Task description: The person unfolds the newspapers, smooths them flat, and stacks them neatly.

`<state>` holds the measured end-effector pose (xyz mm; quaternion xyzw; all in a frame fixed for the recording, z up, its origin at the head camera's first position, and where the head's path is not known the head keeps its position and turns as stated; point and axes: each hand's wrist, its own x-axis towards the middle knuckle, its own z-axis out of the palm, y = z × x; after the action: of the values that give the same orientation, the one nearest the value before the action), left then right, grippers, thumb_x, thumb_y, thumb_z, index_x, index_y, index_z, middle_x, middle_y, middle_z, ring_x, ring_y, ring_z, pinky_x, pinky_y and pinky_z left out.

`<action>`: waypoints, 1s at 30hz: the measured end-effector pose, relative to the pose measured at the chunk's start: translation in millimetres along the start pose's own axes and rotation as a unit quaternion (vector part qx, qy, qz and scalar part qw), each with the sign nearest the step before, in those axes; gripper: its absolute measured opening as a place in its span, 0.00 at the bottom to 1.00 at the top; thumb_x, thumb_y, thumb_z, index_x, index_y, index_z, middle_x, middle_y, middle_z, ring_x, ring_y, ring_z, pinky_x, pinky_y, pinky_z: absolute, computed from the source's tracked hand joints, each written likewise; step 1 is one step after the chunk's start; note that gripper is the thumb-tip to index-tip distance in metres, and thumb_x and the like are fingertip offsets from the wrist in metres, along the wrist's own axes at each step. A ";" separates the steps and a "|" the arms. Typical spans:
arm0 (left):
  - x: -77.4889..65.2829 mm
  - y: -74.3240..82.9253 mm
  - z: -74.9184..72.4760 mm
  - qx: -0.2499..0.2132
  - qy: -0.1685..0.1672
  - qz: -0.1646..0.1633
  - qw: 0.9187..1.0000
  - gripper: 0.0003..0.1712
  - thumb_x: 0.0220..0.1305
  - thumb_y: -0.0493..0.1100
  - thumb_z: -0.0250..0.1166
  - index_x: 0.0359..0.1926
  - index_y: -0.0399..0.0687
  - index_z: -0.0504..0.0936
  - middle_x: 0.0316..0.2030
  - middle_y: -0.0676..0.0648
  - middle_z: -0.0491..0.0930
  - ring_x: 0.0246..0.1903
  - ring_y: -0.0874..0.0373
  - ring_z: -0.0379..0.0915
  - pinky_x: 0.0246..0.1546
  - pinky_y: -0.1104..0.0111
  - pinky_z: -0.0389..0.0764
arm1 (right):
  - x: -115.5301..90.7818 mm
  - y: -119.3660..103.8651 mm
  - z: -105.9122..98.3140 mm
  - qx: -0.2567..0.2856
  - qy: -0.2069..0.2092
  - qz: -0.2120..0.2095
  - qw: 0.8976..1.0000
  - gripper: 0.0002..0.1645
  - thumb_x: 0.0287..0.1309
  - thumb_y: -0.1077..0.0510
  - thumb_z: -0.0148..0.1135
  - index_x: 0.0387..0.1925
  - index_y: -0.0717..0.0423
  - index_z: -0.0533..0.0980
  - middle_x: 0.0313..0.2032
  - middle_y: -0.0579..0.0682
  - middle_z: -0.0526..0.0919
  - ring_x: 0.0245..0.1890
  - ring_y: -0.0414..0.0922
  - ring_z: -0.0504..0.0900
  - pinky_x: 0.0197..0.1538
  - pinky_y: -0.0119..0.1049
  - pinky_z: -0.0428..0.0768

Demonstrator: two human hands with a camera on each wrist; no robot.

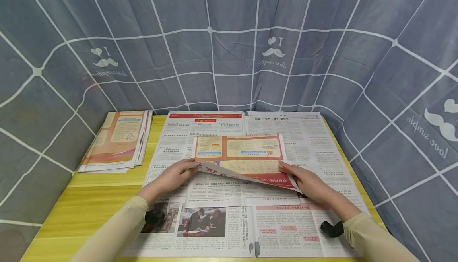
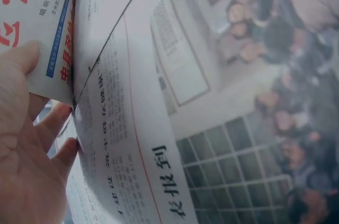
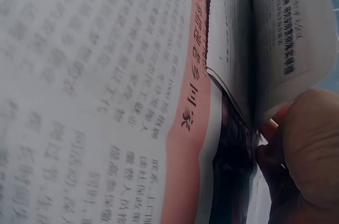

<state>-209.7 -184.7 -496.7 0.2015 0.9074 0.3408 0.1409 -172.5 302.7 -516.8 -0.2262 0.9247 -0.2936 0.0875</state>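
Note:
A newspaper (image 1: 250, 150) with orange and red print lies in the middle, its near flap raised and slanting down to the right. My left hand (image 1: 175, 178) pinches the flap's left end; in the left wrist view, the thumb of the left hand (image 2: 21, 123) lies over the paper and the other fingers are partly behind it. The right side is pinched by my right hand (image 1: 309, 180). In the right wrist view, the fingers of the right hand (image 3: 307, 150) meet at the paper's edge, their tips partly hidden. Grey printed pages (image 1: 243, 194) lie below the flap.
Spread newspaper sheets (image 1: 315, 150) cover much of the yellow table (image 1: 93, 198). A stack of folded newspapers (image 1: 114, 140) sits at the far left. Grey checked cloth (image 1: 229, 55) hangs around the back and sides. Black wrist mounts (image 1: 331, 229) are on both arms.

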 end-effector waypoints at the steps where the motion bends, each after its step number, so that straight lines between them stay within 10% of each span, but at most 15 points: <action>1: 0.8 0.5 0.0 -0.006 0.002 -0.006 1.000 0.22 0.79 0.54 0.56 0.69 0.63 0.77 0.69 0.50 0.72 0.69 0.49 0.66 0.67 0.46 0.67 | -0.4 0.6 -0.4 0.010 -0.004 0.004 1.000 0.41 0.72 0.73 0.47 0.80 0.45 0.59 0.73 0.44 0.69 0.75 0.53 0.62 0.69 0.56 0.67; 9: 7.4 1.5 -0.2 -0.012 0.034 -0.021 0.999 0.26 0.80 0.55 0.53 0.73 0.57 0.74 0.62 0.50 0.80 0.61 0.52 0.75 0.62 0.48 0.72 | -1.0 -1.3 -1.3 0.070 -0.006 0.052 0.996 0.43 0.73 0.68 0.52 0.81 0.39 0.54 0.75 0.51 0.65 0.46 0.55 0.79 0.39 0.41 0.75; 15: 10.2 4.3 -1.4 -0.025 0.046 -0.039 0.998 0.26 0.80 0.56 0.52 0.70 0.52 0.76 0.61 0.48 0.81 0.59 0.52 0.76 0.62 0.47 0.72 | 6.1 -0.7 -0.3 0.118 0.029 0.056 0.991 0.40 0.71 0.53 0.65 0.79 0.38 0.61 0.71 0.52 0.70 0.64 0.54 0.75 0.60 0.56 0.75; 30: 16.2 3.6 -2.6 -0.042 0.061 -0.069 0.995 0.28 0.81 0.60 0.49 0.67 0.51 0.78 0.56 0.47 0.83 0.46 0.57 0.78 0.51 0.54 0.74 | 28.8 8.4 1.4 0.136 0.124 0.087 0.979 0.22 0.69 0.52 0.67 0.62 0.49 0.79 0.50 0.50 0.86 0.45 0.45 0.85 0.48 0.48 0.80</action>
<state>-224.1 -176.2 -494.3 0.1111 0.9109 0.3798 0.1171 -200.5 294.6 -523.8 -0.0931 0.8957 -0.4340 0.0277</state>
